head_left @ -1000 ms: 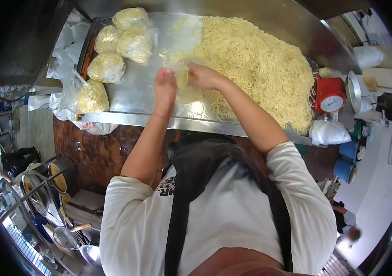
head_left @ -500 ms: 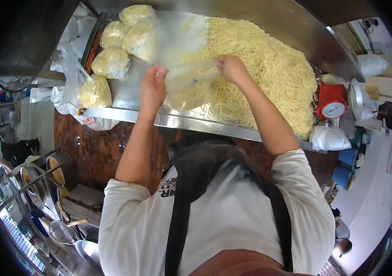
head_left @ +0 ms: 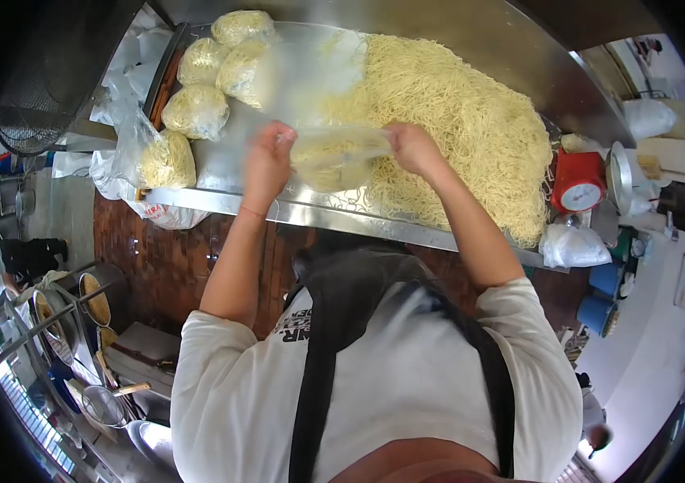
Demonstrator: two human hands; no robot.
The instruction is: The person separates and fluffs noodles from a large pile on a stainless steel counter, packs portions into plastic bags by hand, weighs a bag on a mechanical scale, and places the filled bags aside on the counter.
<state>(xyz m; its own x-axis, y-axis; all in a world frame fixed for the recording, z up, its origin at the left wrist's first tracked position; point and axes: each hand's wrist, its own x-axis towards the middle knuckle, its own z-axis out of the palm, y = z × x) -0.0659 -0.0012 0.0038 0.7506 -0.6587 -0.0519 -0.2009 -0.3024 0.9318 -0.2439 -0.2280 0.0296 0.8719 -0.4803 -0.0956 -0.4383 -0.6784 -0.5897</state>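
A clear plastic bag with noodles inside (head_left: 330, 161) is stretched between my two hands over the metal tray (head_left: 222, 165). Its left top corner is pinched in my left hand (head_left: 270, 157), and my right hand (head_left: 411, 149) grips the right top corner. Behind and to the right of the bag spreads a large heap of loose yellow noodles (head_left: 463, 121). At the tray's left side lie several filled noodle bags (head_left: 196, 111); the nearest one (head_left: 167, 161) has its loose plastic top standing up.
A red scale (head_left: 580, 183) stands right of the tray, beside a white plastic bundle (head_left: 574, 245). A fan (head_left: 32, 121) is at the upper left. Pots and a strainer (head_left: 105, 405) sit at the lower left. Other people are partly visible at both edges.
My hands have moved apart, the right one to the right and the left one slightly left, pulling the bag's top wide between them. The view has shifted slightly.
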